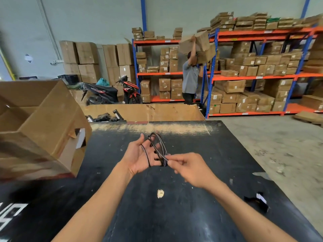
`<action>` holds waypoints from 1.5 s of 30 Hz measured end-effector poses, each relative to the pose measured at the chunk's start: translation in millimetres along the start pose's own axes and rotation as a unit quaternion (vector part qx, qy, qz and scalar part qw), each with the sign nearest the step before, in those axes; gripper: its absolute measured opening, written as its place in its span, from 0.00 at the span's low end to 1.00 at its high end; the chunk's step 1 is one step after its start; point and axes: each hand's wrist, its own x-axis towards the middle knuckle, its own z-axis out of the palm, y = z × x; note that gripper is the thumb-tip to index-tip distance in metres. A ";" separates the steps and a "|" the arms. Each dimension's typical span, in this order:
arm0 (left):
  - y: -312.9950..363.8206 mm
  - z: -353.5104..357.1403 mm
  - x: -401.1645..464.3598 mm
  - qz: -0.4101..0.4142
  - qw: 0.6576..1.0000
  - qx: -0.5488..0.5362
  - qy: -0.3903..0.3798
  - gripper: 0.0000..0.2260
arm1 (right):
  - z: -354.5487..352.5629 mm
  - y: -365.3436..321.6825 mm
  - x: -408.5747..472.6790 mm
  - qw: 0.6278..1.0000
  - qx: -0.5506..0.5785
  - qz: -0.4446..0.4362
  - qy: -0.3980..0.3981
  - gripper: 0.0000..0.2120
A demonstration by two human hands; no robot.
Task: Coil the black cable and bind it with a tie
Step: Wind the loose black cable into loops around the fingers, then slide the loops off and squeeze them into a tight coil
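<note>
The black cable (160, 142) is wound in several loops around the spread fingers of my left hand (139, 158), which is held palm up above the black table (174, 215). One strand crosses my left palm. My right hand (190, 167) pinches the cable's strand at the lower right of the coil, fingertips together. A small black item with a white tag (258, 200), possibly the tie, lies on the table at the right, apart from both hands.
A large open cardboard box (40, 126) stands on the table's left side. Behind the table is a low cardboard bin (157, 111) with black parts. A person lifts a box at the orange and blue shelving (244, 77). A scooter is parked at the back.
</note>
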 end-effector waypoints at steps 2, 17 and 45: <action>4.6 2.0 -2.7 0.006 1.000 -0.006 -0.020 0.24 | 9.9 11.5 -11.7 0.996 0.080 0.023 -0.013 0.11; -0.6 10.2 -22.6 -0.114 0.963 0.014 -0.245 0.27 | -54.6 35.7 11.4 0.993 -0.009 0.105 -0.047 0.20; -19.2 16.4 2.0 0.228 0.958 -0.031 0.174 0.36 | 6.0 11.5 -3.6 0.918 0.246 0.264 -0.164 0.30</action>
